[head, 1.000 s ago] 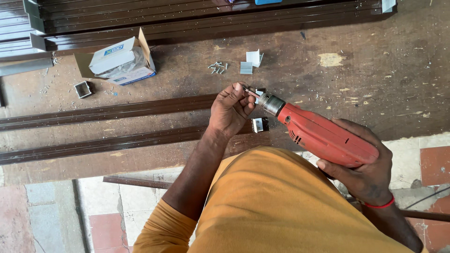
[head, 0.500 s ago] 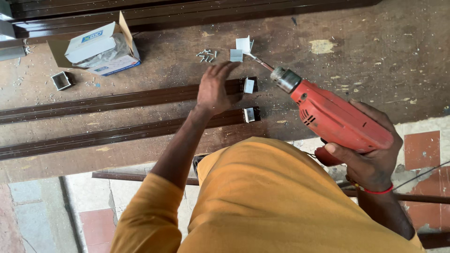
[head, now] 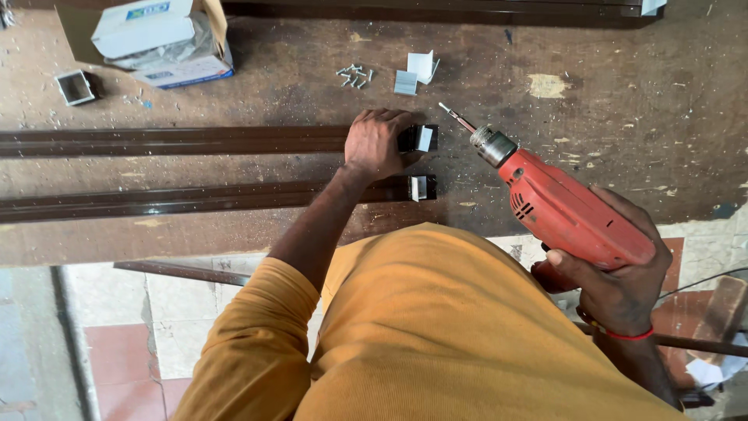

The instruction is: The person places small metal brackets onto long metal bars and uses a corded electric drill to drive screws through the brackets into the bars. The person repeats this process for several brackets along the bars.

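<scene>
Scuffed wooden workbench [head: 623, 156], tiled floor [head: 117, 312]

Red drill [head: 573, 209], brown profile [head: 179, 140], hands.

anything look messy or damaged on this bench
Mostly wear and clutter. The workbench is scratched, dusty, with a pale chipped patch. Loose screws lie scattered near the cardboard box, which is torn open. Nothing looks spilled.
</scene>
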